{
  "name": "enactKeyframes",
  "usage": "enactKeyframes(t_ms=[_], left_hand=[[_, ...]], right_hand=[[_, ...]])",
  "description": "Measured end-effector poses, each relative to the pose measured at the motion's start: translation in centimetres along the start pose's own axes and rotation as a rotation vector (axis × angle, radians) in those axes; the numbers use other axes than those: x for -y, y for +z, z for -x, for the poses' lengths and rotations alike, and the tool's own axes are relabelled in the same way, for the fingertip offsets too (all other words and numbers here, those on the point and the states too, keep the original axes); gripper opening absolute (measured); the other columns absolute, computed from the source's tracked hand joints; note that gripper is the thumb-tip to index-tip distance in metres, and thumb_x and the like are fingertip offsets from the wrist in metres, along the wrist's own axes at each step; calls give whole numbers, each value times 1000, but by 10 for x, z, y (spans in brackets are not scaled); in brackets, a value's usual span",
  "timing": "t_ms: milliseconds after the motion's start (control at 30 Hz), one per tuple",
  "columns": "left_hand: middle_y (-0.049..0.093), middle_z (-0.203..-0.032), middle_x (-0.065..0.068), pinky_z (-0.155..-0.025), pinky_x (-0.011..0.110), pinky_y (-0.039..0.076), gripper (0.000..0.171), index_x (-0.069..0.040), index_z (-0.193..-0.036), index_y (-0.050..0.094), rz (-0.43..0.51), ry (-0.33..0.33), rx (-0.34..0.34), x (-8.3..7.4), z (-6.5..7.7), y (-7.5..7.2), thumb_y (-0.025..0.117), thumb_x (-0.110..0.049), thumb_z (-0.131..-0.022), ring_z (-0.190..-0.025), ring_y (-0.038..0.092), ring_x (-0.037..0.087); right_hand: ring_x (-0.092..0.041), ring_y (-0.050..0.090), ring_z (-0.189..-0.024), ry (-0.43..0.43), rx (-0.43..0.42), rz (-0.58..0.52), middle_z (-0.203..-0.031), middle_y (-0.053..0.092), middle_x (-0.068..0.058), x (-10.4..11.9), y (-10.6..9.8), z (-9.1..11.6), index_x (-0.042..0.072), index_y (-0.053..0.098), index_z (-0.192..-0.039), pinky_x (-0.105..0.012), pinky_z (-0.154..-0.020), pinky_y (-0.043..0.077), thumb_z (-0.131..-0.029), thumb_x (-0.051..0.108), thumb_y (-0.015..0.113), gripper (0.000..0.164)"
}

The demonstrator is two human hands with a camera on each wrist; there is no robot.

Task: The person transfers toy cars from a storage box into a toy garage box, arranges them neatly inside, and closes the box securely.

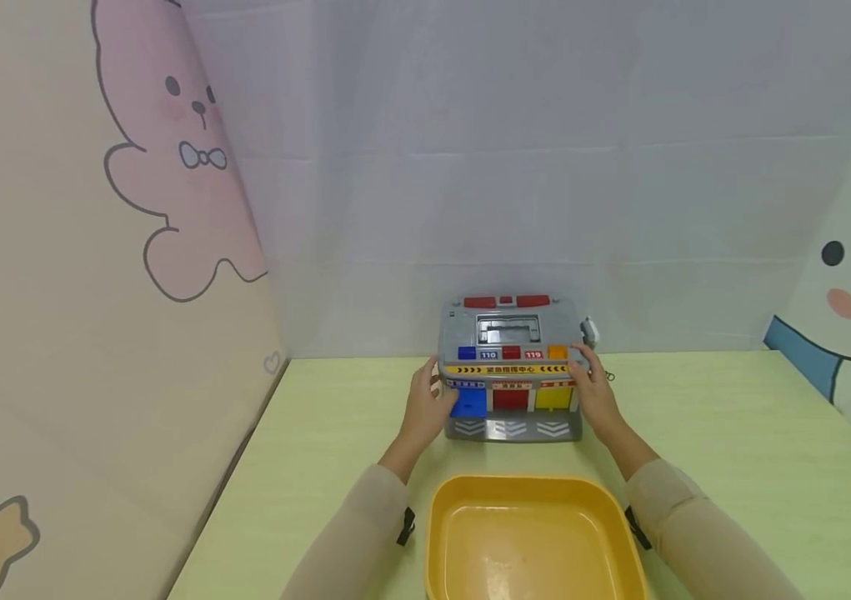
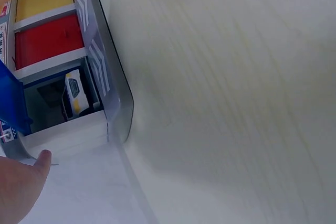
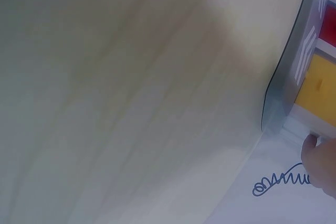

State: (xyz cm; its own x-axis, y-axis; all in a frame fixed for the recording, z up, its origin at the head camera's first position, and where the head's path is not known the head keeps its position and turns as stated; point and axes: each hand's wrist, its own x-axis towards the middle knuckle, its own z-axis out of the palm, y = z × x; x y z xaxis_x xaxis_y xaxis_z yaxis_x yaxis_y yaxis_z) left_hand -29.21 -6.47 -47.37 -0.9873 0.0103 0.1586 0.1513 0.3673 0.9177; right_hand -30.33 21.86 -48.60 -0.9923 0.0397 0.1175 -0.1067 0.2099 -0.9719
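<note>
A grey toy garage [image 1: 463, 330] stands upright on the table against the back wall, with blue, red and yellow doors along its front. My left hand [image 1: 422, 410] grips its left side, the thumb near the blue door [image 1: 468, 403]. On the opposite side my right hand [image 1: 596, 398] holds the upper right edge. In the left wrist view, that blue door is swung up, and a small white, yellow and dark toy vehicle [image 2: 77, 92] shows inside the bay. The red door [image 2: 48, 40] and yellow door [image 2: 44, 1] are down. The fingertips behind the garage are hidden.
A yellow tray [image 1: 523, 481] lies in front of the garage, between my forearms. A coiled dark cord [image 3: 283, 178] hangs by the garage's right side, near a small white-grey piece [image 1: 590, 330]. Fabric walls with cartoon animals border the pale green table [image 1: 335, 417].
</note>
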Motion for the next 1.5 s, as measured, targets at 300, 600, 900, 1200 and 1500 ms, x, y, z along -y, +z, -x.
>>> enactKeyframes(t_ms=[300,600,900,1200,1500], left_hand=[[31,-149,19,-103,43,42,74,-4,-152,29,-110,28,55,-8,-3,0,65,-12,-88,-128,44,33],[29,-143,18,-108,46,36,85,-12,-155,25,-187,-26,112,-14,-14,-1,73,-6,-85,-130,42,35],[40,-137,18,-108,48,35,93,-16,-155,22,-254,-24,87,-5,-18,7,78,-3,-82,-128,44,33],[45,-133,17,-108,46,36,93,-18,-154,24,-271,50,42,5,-18,12,79,-1,-80,-124,47,31],[47,-130,17,-106,45,38,94,-17,-152,26,-280,133,14,17,-20,12,81,0,-78,-121,49,30]], right_hand=[[-39,40,-119,11,6,-1,-141,35,-26,0,0,1,13,21,-153,-56,-106,29,-106,42,35,57],[-36,40,-116,-3,5,6,-141,33,-26,5,0,1,10,20,-153,-54,-104,31,-107,38,33,55],[-37,40,-117,13,5,7,-140,35,-26,3,-1,0,11,21,-153,-54,-105,30,-107,39,35,56],[-35,40,-118,11,20,-20,-139,37,-26,3,-2,1,11,17,-154,-54,-104,30,-107,35,33,55],[-38,39,-120,7,6,12,-142,35,-26,3,0,3,14,18,-154,-55,-103,30,-106,43,34,59]])
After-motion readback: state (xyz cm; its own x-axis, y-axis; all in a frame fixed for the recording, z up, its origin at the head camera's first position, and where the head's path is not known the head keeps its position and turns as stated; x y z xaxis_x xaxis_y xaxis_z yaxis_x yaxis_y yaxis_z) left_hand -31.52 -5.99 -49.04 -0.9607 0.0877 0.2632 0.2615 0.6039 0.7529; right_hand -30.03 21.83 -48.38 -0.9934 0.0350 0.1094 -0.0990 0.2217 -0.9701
